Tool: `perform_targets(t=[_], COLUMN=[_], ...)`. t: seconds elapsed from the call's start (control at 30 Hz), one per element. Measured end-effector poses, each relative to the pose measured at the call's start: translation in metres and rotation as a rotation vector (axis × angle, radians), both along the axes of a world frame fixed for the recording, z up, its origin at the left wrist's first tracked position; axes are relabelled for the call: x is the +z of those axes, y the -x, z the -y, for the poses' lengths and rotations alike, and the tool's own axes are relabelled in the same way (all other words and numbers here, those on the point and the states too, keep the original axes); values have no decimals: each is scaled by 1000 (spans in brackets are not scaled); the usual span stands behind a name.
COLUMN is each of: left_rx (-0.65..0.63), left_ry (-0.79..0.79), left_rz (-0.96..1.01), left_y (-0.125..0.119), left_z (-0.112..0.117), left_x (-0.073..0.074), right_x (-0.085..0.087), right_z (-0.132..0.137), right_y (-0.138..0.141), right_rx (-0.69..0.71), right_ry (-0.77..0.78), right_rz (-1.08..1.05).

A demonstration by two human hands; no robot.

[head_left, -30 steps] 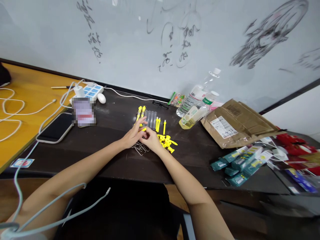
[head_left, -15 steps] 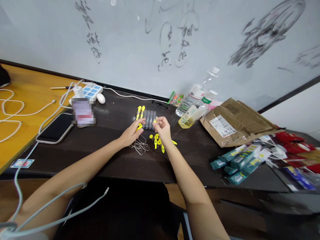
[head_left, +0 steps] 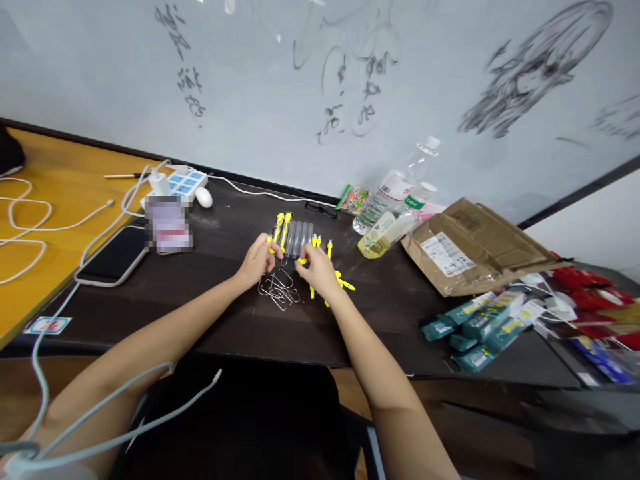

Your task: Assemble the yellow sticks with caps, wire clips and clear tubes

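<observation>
My left hand (head_left: pixel 259 260) is closed, pinching a small yellow plastic part (head_left: pixel 271 241) near its fingertips. To the right, my right hand (head_left: pixel 319 269) is closed on a small yellow cap-like piece (head_left: pixel 301 261). Between and just beyond the hands, several clear tubes (head_left: pixel 299 235) lie side by side. Left of them are yellow-ended tubes (head_left: pixel 283 227). Bent metal hooks (head_left: pixel 280 289) make a pile below the left hand. More yellow parts (head_left: pixel 345 282) lie under and beside my right hand, which partly hides them.
A phone (head_left: pixel 113 256), a power strip (head_left: pixel 186 183) and a white mouse (head_left: pixel 204 197) are on the left. Two bottles (head_left: pixel 383 235), a cardboard parcel (head_left: pixel 465 233) and green boxes (head_left: pixel 480 353) stand or lie on the right. Glasses (head_left: pixel 321 211) rest near the whiteboard.
My left hand has curled its fingers in around a yellow part and raised it slightly. My right hand has moved down and a little left with a small yellow piece.
</observation>
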State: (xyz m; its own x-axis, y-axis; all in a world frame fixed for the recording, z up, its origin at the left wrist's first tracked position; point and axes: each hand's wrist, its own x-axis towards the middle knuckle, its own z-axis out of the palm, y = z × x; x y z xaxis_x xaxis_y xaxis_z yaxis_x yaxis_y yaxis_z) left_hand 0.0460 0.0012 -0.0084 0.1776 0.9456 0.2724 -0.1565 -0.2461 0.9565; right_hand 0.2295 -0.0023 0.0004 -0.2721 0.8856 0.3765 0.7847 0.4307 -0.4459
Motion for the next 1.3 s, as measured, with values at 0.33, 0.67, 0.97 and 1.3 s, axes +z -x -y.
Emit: perform_targets(t=[0.33,0.67,0.97,1.3], left_rx=[162,320,239,-192], left_ry=[65,0,134,265], left_rz=[129,38,285,252], left_y=[1,6,4,-2], left_z=[-4,-5,-8,1], left_x=[5,4,5,4], right_x=[-4,-4,-2,-8], right_z=[3,5,2,4], right_y=[0,2,2,20], right_rx=[-81,-41,-3,278], right_ry=[-8,-59,-17,228], right_rz=[481,487,250,-712])
